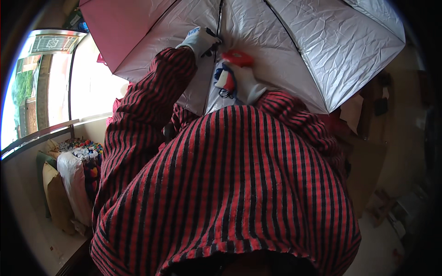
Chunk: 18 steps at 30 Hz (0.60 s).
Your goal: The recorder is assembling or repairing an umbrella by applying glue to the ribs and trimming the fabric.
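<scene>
An open umbrella [262,50] with a silvery, creased lining and dark ribs spreads across the top of the head view. My left hand [200,42], in a white glove with dark fingers, has its fingers closed at a dark umbrella rib [218,48] near the middle. Just to the right and nearer me, my right hand [246,84], gloved alike, is closed around a red and white handle-like piece [225,81]. A dark cord loop [225,93] hangs beneath it. Beyond the knuckles shows a blurred red round part [238,57]; whether it joins the piece I cannot tell.
Striped red and black sleeves and cloth fill the lower middle. At left, a bright window [55,83] stands above filled sacks [73,179] and a heap of small colourful things [87,149]. A brown board-like surface [363,161] lies in shadow at right.
</scene>
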Motion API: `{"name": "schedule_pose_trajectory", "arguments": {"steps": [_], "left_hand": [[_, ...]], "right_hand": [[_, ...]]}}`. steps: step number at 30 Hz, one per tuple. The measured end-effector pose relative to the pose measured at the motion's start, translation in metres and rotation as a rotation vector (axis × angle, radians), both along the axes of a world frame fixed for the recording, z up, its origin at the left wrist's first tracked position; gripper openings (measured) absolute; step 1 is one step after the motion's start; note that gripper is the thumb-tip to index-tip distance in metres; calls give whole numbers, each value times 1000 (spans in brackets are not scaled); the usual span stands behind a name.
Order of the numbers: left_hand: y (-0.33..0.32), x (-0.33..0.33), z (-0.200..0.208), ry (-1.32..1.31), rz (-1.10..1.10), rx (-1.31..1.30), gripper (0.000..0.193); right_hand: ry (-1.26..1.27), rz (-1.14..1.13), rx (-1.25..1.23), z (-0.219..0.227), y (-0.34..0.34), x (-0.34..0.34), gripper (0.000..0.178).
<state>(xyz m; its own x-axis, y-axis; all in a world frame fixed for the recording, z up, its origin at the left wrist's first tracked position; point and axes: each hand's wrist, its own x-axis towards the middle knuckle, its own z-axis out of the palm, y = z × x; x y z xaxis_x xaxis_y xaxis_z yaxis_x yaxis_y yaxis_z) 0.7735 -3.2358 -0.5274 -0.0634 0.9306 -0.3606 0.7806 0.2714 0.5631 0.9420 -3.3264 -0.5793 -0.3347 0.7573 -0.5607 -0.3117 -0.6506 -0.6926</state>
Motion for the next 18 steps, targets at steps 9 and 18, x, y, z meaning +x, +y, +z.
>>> {"name": "schedule_pose_trajectory", "arguments": {"steps": [9,18], "left_hand": [[-7,19,17,212,-145,-8,32],[18,6,-7,320,-309,-110,27]], "right_hand": [[-13,-124,459,-41,-38,-24,23],[-690,311,1204,18,-34,19,34]]}}
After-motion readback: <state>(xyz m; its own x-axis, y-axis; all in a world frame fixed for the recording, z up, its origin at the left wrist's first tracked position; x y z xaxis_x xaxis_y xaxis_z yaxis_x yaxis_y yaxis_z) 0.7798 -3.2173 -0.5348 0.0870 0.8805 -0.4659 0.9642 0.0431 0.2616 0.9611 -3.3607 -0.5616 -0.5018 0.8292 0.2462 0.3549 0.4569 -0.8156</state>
